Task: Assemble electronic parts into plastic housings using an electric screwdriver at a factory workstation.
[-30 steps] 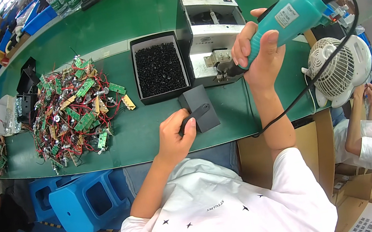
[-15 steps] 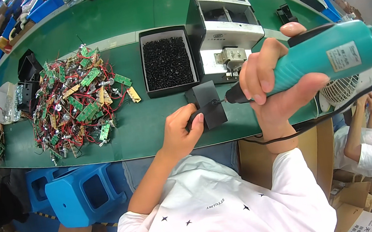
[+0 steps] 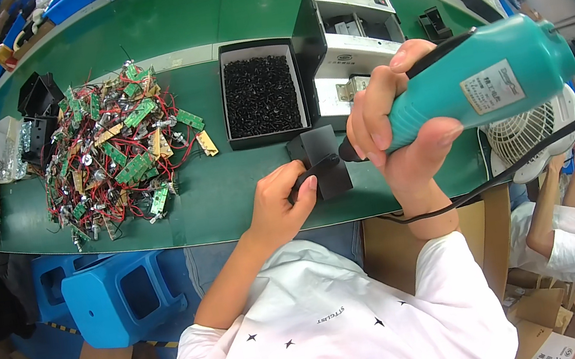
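Observation:
A black plastic housing (image 3: 332,181) rests on the green bench, and my left hand (image 3: 278,202) is closed on its near left side, with the thumb over a dark strip-like part. In my right hand (image 3: 399,119) is a teal electric screwdriver (image 3: 520,68), lying nearly level with its black nose pointing left. That nose meets the housing's right side close to a small round boss; the bit itself is hidden. Just beyond the housing stands a black open box (image 3: 270,138) full of small black screws. Behind my right hand is a white and black bench machine (image 3: 349,47).
Left of the screw box lies a heap of green circuit boards with red wires (image 3: 119,150). Dark plastic casings (image 3: 39,95) sit behind it. A white fan (image 3: 523,132) and the tool's cable (image 3: 500,174) are at right. Blue stools (image 3: 114,303) stand below. Another person (image 3: 570,231) works at right.
My right hand has moved the screwdriver slightly left, so its nose now meets the housing and the bit no longer shows. The tool's rear end has risen a little. My left hand keeps its hold.

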The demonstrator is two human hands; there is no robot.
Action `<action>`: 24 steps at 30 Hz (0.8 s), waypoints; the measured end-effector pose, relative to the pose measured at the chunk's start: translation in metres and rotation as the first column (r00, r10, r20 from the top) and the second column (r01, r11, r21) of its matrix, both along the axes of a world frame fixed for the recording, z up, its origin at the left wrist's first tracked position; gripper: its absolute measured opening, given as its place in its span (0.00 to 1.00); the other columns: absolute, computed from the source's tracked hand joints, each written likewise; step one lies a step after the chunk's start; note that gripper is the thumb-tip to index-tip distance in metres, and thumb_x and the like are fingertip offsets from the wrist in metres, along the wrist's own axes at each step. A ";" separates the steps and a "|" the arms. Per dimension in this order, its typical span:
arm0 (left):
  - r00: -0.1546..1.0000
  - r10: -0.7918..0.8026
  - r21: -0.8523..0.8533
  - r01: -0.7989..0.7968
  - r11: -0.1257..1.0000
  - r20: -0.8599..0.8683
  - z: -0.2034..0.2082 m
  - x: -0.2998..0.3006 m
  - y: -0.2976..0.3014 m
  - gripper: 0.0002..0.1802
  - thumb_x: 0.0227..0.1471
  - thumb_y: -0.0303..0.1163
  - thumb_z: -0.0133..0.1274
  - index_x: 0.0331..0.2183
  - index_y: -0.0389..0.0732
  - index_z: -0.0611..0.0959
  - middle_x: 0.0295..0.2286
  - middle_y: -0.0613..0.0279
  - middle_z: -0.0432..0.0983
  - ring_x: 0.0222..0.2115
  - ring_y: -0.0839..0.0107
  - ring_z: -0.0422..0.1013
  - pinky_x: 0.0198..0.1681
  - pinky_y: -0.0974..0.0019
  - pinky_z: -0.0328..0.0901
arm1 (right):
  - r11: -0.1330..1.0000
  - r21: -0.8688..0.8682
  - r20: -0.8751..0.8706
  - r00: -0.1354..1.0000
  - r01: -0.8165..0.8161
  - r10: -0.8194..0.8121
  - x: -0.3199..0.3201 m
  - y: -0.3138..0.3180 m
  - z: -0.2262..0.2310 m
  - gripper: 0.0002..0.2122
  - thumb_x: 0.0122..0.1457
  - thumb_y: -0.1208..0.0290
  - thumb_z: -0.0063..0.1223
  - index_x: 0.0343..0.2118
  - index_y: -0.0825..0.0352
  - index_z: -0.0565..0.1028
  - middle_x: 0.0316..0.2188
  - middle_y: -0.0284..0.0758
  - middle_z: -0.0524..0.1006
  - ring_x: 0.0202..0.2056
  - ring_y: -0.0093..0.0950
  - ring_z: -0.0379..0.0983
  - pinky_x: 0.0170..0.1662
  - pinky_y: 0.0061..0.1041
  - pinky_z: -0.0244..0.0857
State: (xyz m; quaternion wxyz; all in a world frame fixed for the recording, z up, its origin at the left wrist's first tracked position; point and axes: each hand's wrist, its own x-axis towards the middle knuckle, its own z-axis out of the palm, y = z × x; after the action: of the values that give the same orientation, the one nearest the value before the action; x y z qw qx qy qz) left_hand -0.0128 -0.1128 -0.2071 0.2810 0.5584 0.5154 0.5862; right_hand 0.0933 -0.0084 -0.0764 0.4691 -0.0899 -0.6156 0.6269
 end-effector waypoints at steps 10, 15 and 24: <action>0.878 0.367 0.264 -0.292 0.919 -0.306 0.009 0.016 0.012 0.27 0.35 0.29 0.63 0.39 0.35 0.69 0.30 0.58 0.70 0.24 0.67 0.67 0.28 0.69 0.64 | 0.993 0.093 -0.137 0.987 -0.075 0.088 0.012 -0.003 -0.008 0.32 0.45 0.36 0.54 0.43 0.57 0.60 0.11 0.24 0.65 0.09 0.14 0.57 0.11 0.12 0.53; 0.873 0.368 0.226 -0.307 0.924 -0.320 0.009 0.015 0.001 0.34 0.36 0.28 0.62 0.46 0.34 0.66 0.33 0.55 0.71 0.31 0.63 0.70 0.34 0.67 0.67 | 0.980 0.198 -0.363 0.928 -0.016 0.088 0.042 -0.021 0.010 0.30 0.47 0.45 0.60 0.44 0.59 0.60 0.15 0.29 0.69 0.11 0.18 0.61 0.14 0.15 0.57; 0.914 0.297 -0.118 -0.274 0.954 0.278 0.081 -0.050 0.012 0.20 0.57 0.30 0.42 0.50 0.35 0.64 0.44 0.55 0.64 0.39 0.70 0.66 0.41 0.70 0.63 | 0.969 0.241 -0.370 0.928 0.054 0.040 0.080 -0.024 -0.007 0.29 0.49 0.49 0.61 0.44 0.61 0.59 0.16 0.31 0.70 0.12 0.20 0.62 0.15 0.16 0.57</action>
State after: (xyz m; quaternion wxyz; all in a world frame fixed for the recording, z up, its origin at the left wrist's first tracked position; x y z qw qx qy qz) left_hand -0.0632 -0.1005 -0.1257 0.2867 0.3729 0.5662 0.6768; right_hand 0.1733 -0.0327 -0.0834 0.5868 0.0874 -0.5886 0.5492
